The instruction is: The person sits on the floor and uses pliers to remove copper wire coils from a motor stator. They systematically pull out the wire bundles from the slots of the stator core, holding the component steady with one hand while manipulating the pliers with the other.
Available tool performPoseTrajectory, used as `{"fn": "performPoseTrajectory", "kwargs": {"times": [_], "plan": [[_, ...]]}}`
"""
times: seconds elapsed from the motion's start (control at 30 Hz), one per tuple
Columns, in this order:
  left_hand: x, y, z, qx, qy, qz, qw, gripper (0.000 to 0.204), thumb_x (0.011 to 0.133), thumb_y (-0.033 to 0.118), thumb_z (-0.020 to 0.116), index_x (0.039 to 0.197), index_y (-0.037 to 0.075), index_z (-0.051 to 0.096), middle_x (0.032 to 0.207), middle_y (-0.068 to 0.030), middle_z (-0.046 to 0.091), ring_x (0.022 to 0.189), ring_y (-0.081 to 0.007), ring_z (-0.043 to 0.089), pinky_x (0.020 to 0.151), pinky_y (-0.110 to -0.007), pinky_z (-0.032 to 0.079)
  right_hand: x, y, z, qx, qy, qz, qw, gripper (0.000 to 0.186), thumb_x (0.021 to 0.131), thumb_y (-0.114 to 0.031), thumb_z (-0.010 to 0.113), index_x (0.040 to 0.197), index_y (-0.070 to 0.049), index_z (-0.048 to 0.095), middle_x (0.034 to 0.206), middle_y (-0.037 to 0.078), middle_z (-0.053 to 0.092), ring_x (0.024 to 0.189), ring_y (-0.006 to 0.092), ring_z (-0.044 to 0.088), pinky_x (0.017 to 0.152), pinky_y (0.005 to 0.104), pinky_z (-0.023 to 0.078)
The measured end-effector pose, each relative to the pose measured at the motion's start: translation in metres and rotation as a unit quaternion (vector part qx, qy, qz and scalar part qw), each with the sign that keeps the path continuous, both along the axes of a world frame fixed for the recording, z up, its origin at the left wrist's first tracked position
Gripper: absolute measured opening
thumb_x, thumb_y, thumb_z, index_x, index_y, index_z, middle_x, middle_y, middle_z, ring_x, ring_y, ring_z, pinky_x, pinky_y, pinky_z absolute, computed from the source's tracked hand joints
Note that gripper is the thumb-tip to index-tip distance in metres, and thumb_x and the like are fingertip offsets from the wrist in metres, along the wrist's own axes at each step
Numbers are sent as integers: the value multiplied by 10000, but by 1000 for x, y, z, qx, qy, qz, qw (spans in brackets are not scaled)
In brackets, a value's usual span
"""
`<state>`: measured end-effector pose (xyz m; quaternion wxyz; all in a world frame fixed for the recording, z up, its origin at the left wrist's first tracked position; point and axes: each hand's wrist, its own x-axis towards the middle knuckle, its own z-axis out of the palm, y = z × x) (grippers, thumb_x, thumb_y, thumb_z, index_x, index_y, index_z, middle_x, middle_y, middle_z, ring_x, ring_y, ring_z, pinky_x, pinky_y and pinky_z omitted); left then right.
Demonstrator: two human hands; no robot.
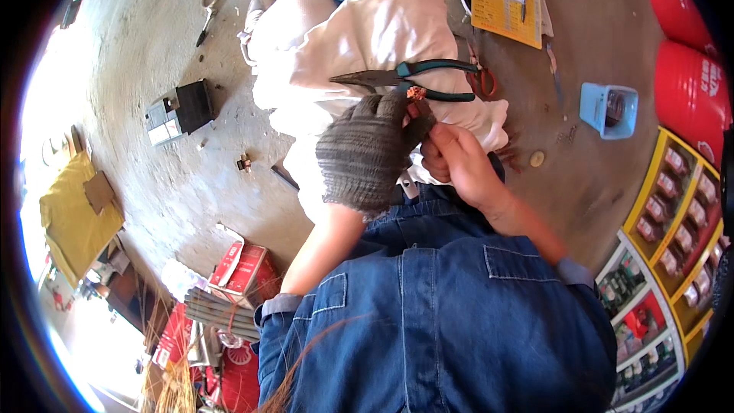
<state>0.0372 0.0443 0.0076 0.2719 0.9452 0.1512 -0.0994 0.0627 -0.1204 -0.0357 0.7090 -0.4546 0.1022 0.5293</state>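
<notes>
Over my lap lies a white cloth [397, 15]. My left hand [363, 153], in a grey knit glove, is closed around a short dark red cable [419, 109] with frayed copper strands [415, 92] at its upper end. My bare right hand [459, 157] pinches close beside it, thumb against the fingers, at the lower part of the cable; the fingertips' exact hold is partly hidden. Just beyond the hands, long-nose pliers [390, 76] with green and black handles lie spread on the cloth. Red-handled scissors [483, 82] are at the cloth's right edge.
On the floor to the left are a black and grey battery-like box [180, 112] and a small metal clamp [243, 162]. A blue plastic bin [608, 110] stands right, near red drums [692, 88] and a yellow parts rack [650, 203]. A yellow board [501, 11] lies ahead.
</notes>
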Motion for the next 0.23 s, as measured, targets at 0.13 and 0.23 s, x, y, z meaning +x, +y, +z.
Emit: {"fn": "performPoseTrajectory", "kwargs": {"times": [0.13, 0.23], "plan": [[-11, -6, -8, 20, 5, 3, 1000, 413, 811, 460, 711, 1066, 139, 666, 887, -105, 688, 826, -313, 670, 695, -435, 516, -14, 3, 2, -145, -280, 47, 948, 343, 1052, -266, 438, 860, 2, 534, 669, 59, 526, 587, 166, 492, 554, 341, 406], [-13, -11, 1, -1, 15, -5, 1000, 431, 853, 439, 676, 1148, 127, 640, 1036, -120, 692, 930, -311, 667, 779, -423, 526, -15, -6, 7, -215, -358, 112, 902, 282, 1020, -259, 510, 952, 5, 582, 803, 185, 665, 766, 293, 670, 659, 418, 460]]}}
